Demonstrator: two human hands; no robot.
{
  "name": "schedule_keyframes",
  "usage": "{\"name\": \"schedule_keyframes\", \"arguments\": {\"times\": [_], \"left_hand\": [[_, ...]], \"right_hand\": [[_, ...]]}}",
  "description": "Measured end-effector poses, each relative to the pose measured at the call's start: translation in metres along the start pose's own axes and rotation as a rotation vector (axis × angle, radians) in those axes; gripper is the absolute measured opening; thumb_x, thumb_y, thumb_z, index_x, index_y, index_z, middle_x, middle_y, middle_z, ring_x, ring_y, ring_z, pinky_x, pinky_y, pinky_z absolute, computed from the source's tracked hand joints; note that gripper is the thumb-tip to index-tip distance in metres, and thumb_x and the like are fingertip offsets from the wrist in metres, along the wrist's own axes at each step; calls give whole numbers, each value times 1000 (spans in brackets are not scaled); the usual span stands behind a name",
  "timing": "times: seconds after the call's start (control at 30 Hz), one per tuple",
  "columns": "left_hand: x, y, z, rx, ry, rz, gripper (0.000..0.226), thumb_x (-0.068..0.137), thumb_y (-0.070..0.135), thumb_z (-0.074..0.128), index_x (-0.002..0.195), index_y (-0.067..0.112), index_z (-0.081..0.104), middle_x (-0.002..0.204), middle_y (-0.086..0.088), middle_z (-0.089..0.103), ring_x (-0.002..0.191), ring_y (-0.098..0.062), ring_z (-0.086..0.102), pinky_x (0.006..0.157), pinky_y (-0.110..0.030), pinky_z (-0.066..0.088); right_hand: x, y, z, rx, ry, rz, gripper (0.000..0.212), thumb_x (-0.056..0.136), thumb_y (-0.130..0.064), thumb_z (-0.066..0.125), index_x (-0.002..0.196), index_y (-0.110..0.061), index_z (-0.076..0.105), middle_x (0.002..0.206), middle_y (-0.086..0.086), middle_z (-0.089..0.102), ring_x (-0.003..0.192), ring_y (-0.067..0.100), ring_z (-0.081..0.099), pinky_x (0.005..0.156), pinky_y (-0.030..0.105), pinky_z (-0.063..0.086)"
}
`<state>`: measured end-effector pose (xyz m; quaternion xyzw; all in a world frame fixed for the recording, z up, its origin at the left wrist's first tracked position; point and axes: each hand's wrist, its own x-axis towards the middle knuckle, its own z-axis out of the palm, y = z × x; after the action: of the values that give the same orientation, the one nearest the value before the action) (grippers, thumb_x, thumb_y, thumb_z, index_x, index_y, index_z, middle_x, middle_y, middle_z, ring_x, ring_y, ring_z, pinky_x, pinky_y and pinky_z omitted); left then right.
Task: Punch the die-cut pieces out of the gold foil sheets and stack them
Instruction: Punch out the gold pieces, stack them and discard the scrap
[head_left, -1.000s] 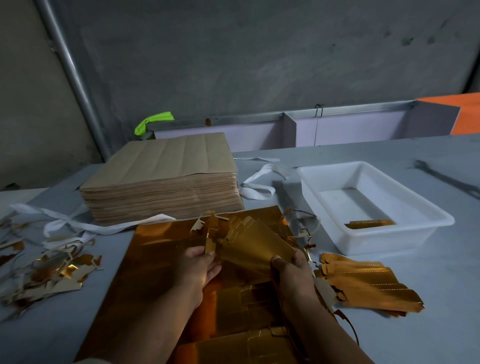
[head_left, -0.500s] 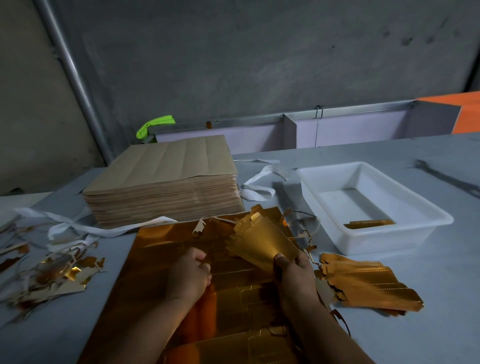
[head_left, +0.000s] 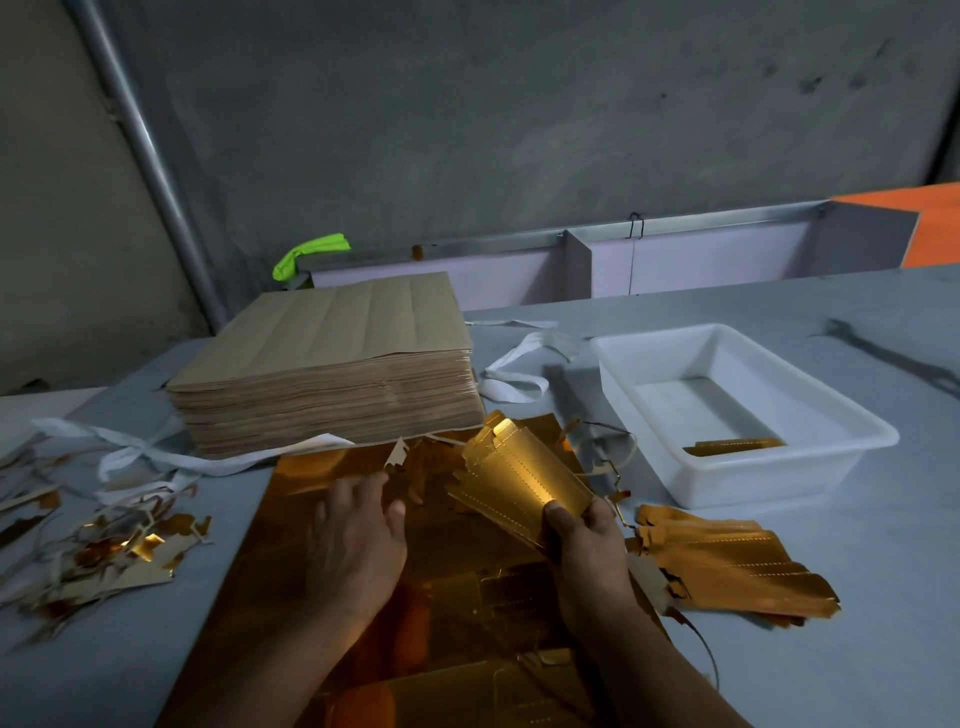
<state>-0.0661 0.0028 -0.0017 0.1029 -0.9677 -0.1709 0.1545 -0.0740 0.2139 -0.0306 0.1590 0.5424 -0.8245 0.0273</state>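
We see the right grip (head_left: 587, 545), a bare hand, pinching a fanned bundle of punched pieces (head_left: 519, 478) by its lower end. The thumb lies on top and the fingers are curled underneath. The bundle is lifted off the gold foil sheet (head_left: 270, 571) and tilts up towards the far edge of the tabletop (head_left: 883, 545). The left grip (head_left: 358, 540) lies flat on the sheet with its fingers loosely spread, holding nothing. The sheet lies at the middle of the near edge, under both hands.

Just beside the right grip, towards the right edge, a stack of finished pieces (head_left: 727, 571) lies flat. Beyond it stands a white tray (head_left: 753, 483) with one gold piece (head_left: 735, 446) at its front wall. A thick pile of brown paper (head_left: 327, 374) sits beyond the sheet towards the far edge and touches its far border. Foil scraps (head_left: 104, 551) and white strips (head_left: 156, 460) lie at the left edge.
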Motion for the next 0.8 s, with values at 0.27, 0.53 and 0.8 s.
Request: {"name": "schedule_keyframes", "arguments": {"times": [0.27, 0.53, 0.8], "left_hand": [[31, 45, -17, -612, -213, -106, 57, 99, 54, 42, 149, 32, 27, 147, -5, 43, 127, -25, 46, 92, -38, 39], [34, 53, -8, -650, -460, -233, 59, 84, 19, 74, 132, 40, 46, 125, -1, 50, 105, -23, 54, 87, -44, 53], [35, 44, -11, -1143, -197, -574, 54, 89, 0, 62, 129, 35, 52, 121, -4, 50, 94, -21, 52, 70, -37, 47]], "right_hand": [[-10, -1, 5, -119, -119, -46, 15, 95, -19, 60, 108, -27, 62, 114, 9, 64, 103, 36, 63, 93, 60, 51], [-6, 2, 6, -141, -88, -82, 10, 97, -29, 57, 103, -23, 63, 109, 11, 64, 95, 31, 63, 75, 41, 52], [-9, 1, 8, -33, -54, -147, 34, 98, -48, 46, 106, -18, 59, 71, 7, 68, 55, 16, 59, 49, 26, 42]]}}
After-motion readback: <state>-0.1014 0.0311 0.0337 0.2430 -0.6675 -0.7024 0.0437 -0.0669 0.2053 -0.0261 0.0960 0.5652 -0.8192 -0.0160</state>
